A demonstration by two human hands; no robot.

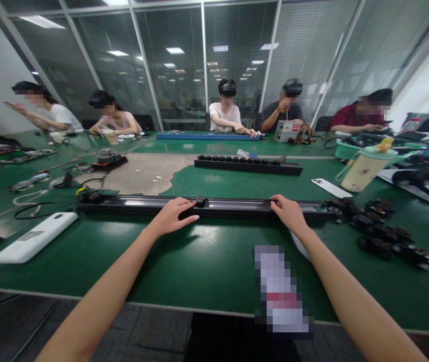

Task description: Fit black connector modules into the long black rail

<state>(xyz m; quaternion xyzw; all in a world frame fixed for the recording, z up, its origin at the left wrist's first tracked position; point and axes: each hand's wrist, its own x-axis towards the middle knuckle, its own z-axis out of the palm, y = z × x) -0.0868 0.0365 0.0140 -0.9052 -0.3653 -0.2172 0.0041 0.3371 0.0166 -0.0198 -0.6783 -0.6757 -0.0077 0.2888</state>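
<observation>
A long black rail (237,206) lies across the green table (206,261) in front of me. My left hand (172,216) rests on its near edge, fingers stretched flat beside a small black socket module (200,201) seated in the rail. My right hand (288,211) lies further right with its fingers curled over the rail's near edge. A heap of loose black socket modules (380,231) sits at the rail's right end.
A white power bank (35,236) lies at the left, a white phone (331,188) and a lidded cup (365,168) at the right. A second black rail (248,165) filled with modules lies further back. Several people sit along the far side. Cables clutter the left.
</observation>
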